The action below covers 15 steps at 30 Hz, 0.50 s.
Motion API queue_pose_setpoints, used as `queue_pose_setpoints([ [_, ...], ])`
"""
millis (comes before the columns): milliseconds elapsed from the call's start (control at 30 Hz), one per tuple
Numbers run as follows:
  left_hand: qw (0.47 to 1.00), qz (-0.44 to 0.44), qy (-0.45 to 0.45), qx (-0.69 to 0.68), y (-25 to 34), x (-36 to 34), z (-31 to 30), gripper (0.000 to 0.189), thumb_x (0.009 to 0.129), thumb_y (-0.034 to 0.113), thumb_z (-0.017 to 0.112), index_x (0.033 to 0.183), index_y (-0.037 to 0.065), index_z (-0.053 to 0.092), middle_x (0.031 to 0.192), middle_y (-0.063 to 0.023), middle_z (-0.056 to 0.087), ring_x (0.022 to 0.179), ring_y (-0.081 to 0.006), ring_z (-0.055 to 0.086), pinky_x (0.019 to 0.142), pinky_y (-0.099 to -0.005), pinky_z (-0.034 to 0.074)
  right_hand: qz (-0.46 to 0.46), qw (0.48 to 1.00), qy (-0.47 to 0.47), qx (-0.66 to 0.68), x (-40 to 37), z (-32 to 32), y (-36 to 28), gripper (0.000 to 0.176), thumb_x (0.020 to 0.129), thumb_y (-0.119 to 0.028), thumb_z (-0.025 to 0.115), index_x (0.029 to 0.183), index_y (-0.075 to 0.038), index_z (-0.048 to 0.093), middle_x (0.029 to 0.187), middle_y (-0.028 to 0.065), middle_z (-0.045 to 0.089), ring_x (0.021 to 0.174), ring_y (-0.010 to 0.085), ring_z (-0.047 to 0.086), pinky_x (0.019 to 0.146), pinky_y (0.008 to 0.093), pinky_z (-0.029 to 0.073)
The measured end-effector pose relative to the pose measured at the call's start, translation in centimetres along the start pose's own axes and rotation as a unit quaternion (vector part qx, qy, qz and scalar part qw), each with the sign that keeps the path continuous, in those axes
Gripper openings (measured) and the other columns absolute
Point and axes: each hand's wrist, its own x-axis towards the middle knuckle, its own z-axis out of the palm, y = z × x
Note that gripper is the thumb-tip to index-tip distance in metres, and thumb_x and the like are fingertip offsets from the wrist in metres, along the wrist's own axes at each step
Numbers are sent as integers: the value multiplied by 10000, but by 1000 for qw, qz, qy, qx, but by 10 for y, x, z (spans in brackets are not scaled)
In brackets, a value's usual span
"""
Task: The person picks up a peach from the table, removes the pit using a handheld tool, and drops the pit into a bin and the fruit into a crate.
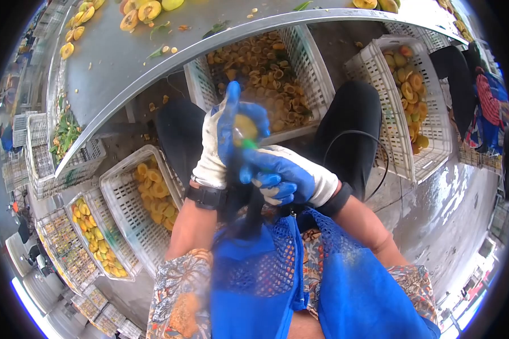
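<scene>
We curl our left grip (236,125) round a yellow fruit (245,128); our right grip (288,174) folds closed on a blurred green tool (247,144) beside it.

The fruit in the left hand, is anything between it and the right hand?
Yes: a green item, too blurred to identify, shows between the fruit and the right hand, at the fruit's lower edge.
</scene>
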Motion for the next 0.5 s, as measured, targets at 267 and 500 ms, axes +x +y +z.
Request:
queue_pose_setpoints([
  [267, 931, -26, -107, -348, -29, 41, -15, 477, 944, 532, 575, 944, 58, 631, 848, -75, 658, 765, -234, 655, 663, -330, 567, -41, 936, -196, 289, 20, -28, 18, 463, 1069, -370, 352, 1034, 15, 606, 608, -60, 469, 372, 27, 392, 367, 206, 345],
  [500, 969, 78, -5, -236, -9, 42, -12, 617, 977, 550, 463, 1235, 5, 590, 1164, -169, 660, 1069, -327, 636, 937, -426, 527, -129, 988, 72, -41, -3, -4, -18, 391, 1009, -371, 537, 975, 12, 603, 587, -27, 463, 382, 45, 373, 389, 214, 326],
])
